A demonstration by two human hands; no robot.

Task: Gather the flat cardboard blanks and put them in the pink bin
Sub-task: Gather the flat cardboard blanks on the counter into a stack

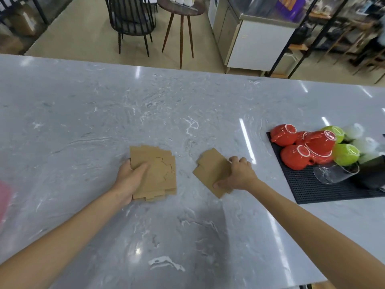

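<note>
Gathering step is in hand, judged from the layout: two lots of blanks are held w/ both hands on the grey marble counter [187,113], nothing binned yet. The left stack of blanks [158,174] is gripped by the left hand [129,180], thumb on top, fingers apparently curled under the near-left edge; several sheets are fanned slightly, tabs showing at the near edge. The right blanks [212,172], a thinner lot turned at an angle, are pinched at their right side by the right hand [239,174], thumb at the near edge, knuckles over the far one. The two lots are near each other but apart, bare counter between. The pink bin [4,197] is seen only as a blurred pink sliver at the far left edge, well apart from both lots. Next move prob. calls for the right lot to be slid or lifted onto the left stack, edges squared, then the whole carried left to the bin. Care is needed re the upturned cups [308,147] on the black mat [302,190] just beyond the right hand.
</note>
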